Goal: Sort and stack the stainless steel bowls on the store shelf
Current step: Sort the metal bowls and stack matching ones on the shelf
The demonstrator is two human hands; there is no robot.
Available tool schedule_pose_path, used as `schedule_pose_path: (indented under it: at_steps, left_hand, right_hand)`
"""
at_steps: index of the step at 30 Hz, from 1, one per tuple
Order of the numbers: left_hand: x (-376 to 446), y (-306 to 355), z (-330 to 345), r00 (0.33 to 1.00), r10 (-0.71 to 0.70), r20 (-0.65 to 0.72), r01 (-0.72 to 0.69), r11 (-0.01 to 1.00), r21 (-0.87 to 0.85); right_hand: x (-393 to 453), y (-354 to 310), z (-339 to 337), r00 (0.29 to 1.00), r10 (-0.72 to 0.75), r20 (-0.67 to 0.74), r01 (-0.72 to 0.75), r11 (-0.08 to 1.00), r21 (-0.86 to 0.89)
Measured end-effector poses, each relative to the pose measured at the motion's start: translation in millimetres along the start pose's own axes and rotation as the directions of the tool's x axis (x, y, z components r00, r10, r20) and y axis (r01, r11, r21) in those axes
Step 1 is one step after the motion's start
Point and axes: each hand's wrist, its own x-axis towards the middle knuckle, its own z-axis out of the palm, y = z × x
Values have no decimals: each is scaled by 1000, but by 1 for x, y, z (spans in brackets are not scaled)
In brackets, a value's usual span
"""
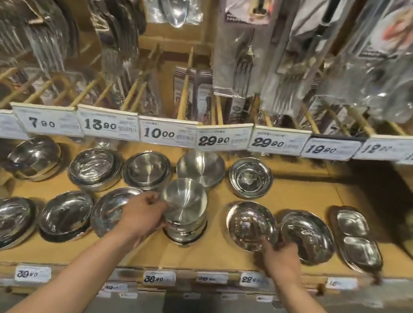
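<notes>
Our left hand (144,213) curls around the near rim of the top bowl on a stack of steel bowls (184,216) at the middle of the wooden shelf (214,252), thumb over the lip, fingers down the side. Our right hand (279,255), at 4 o'clock from the stack, pinches the near edge of a shallow dish (250,224) that lies just to the stack's right. Behind the stack, at 12 o'clock, a deep bowl (200,167) is tilted, its mouth towards us. At 1 o'clock sits a round bowl (250,177); at 10 and 11 o'clock, two lidded-looking round bowls (96,168) stand side by side. Along the front row to 9 o'clock, three wide shallow plates (66,214) rest apart from one another. At 3 o'clock, beyond the dish in our right hand, lies another plate (305,235), then divided trays (354,239). Price tags (165,132) line the rail above the bowls, and packaged cutlery (243,64) hangs over it, blurred.
</notes>
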Motion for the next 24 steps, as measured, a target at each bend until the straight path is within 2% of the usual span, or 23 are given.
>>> schedule_pose_path:
  at_steps: [2, 7, 13, 17, 21, 24]
  left_hand:
    - [1, 0, 1, 1000, 7, 3, -7, 1000, 14]
    - [8, -1, 0, 997, 79, -21, -71, 963, 261]
    - [10, -5, 0, 999, 43, -9, -39, 969, 244]
    - [6, -6, -5, 996, 52, -78, -28, 958, 286]
    - [-2, 1, -15, 993, 50, -108, -11, 944, 331]
    - [-13, 16, -21, 977, 107, -187, -28, 924, 382]
  right_hand:
    - [2, 4, 0, 999, 36, -26, -35, 999, 21]
    - [14, 4, 3, 999, 34, -29, -33, 999, 15]
    - [19, 5, -1, 1000, 15, -1, -15, 994, -105]
    - [21, 0, -3, 991, 65, 115, -56, 995, -77]
    - [24, -4, -9, 986, 101, 133, -90, 992, -90]
    - [26, -8, -21, 979, 93, 182, -84, 995, -53]
